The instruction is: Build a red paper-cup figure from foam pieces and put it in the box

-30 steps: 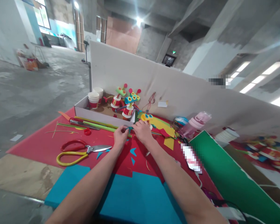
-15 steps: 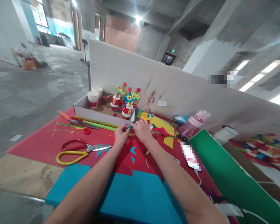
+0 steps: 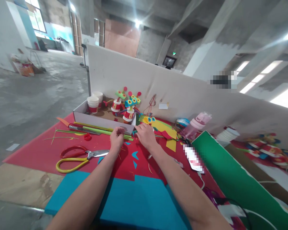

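My right hand (image 3: 146, 136) is closed at its fingertips on a small dark-teal coiled pipe cleaner (image 3: 134, 132). Just beyond it is a paper-cup figure with a yellow head (image 3: 148, 119), round blue eyes and a coil on top, its lower part hidden by the hand. My left hand (image 3: 116, 140) is a short way to the left, fingers curled above the green pipe cleaners (image 3: 99, 130); whatever they hold, if anything, cannot be made out. Scissors (image 3: 83, 157) with one red and one yellow handle lie beside my left forearm. Blue paper scraps (image 3: 135, 155) lie between the forearms.
A white box (image 3: 98, 120) at the back holds paper cups (image 3: 93, 104) and finished cup figures (image 3: 129, 111). Yellow paper (image 3: 171, 145), a pink bottle (image 3: 196, 125), a phone (image 3: 193, 158) and a green board (image 3: 220, 166) stand or lie rightward. Blue sheets (image 3: 136, 201) cover the near edge.
My left hand has moved left and a little down, away from the right hand. The right hand stays by the coil. The whole view has shifted slightly.
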A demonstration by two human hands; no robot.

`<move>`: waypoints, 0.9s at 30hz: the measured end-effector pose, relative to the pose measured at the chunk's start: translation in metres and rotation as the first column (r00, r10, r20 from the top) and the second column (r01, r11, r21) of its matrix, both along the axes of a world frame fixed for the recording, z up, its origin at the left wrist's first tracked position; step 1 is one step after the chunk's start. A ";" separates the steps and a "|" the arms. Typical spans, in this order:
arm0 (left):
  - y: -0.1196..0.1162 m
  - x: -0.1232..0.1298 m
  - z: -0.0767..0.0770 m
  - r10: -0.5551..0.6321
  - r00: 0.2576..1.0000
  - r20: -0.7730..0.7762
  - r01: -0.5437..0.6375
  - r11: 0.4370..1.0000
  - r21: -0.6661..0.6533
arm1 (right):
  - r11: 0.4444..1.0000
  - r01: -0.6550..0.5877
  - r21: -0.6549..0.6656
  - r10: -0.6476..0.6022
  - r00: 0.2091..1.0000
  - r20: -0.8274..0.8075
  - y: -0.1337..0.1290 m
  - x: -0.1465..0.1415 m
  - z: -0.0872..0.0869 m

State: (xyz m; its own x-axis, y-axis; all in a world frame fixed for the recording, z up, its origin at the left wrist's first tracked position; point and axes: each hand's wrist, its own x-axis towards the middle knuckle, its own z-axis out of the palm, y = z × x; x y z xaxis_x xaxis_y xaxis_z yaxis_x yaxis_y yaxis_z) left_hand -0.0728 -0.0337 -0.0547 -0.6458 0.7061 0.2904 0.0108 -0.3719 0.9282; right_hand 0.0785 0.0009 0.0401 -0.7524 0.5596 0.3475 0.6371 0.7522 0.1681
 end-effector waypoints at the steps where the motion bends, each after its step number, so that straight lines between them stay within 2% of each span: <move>1: -0.001 -0.001 0.000 0.017 1.000 0.008 -0.017 1.000 0.003 | 1.000 -0.028 0.006 0.028 0.998 -0.048 -0.003 0.005 0.002; 3: -0.003 -0.002 0.002 0.039 0.999 0.019 -0.039 0.999 0.009 | 0.998 -0.055 0.015 0.057 0.981 -0.186 -0.009 0.021 0.004; 5: -0.005 -0.002 0.004 0.047 0.999 0.023 -0.048 0.999 0.013 | 1.000 -0.018 -0.011 0.012 0.926 -0.377 -0.010 0.041 0.000; 8: -0.007 -0.001 0.006 0.054 0.998 0.023 -0.054 0.999 0.001 | 0.979 0.089 -0.184 -0.187 0.748 -0.636 -0.002 0.074 -0.021; 10: -0.007 -0.001 0.007 0.061 0.998 0.020 -0.061 0.998 -0.013 | 0.917 0.096 -0.386 -0.358 0.622 -0.697 0.008 0.089 -0.042; 12: -0.007 -0.002 0.006 0.065 0.998 0.015 -0.064 0.998 -0.025 | 0.827 0.077 -0.557 -0.509 0.521 -0.685 0.018 0.095 -0.062; 14: -0.007 -0.002 0.005 0.065 0.998 0.011 -0.064 0.997 -0.035 | 0.770 0.008 -0.638 -0.559 0.493 -0.667 0.026 0.093 -0.077; 17: -0.007 -0.004 0.003 0.061 0.998 0.000 -0.061 0.997 -0.047 | 0.762 -0.062 -0.645 -0.550 0.466 -0.694 0.030 0.081 -0.088; 20: -0.006 -0.005 0.002 0.057 0.998 -0.014 -0.058 0.997 -0.055 | 0.767 -0.190 -0.613 -0.479 0.467 -0.744 0.031 0.067 -0.089; 23: -0.006 -0.005 0.002 0.055 0.998 -0.021 -0.056 0.997 -0.060 | 0.730 -0.321 -0.603 -0.446 0.446 -0.776 0.033 0.056 -0.084; 25: -0.006 -0.004 0.002 0.050 0.998 -0.024 -0.052 0.997 -0.063 | 0.709 -0.369 -0.601 -0.434 0.443 -0.784 0.036 0.052 -0.080; 27: -0.007 -0.004 0.002 0.044 0.999 -0.024 -0.045 0.997 -0.067 | 0.706 -0.363 -0.608 -0.430 0.462 -0.776 0.039 0.051 -0.077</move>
State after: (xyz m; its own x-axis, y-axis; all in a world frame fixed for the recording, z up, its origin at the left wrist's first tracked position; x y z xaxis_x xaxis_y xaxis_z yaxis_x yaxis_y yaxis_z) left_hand -0.0768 -0.0403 -0.0522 -0.6707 0.6953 0.2584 0.0473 -0.3075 0.9504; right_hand 0.1291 0.0398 -0.0372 -0.2692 0.9143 0.3026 0.1574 0.3518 -0.9228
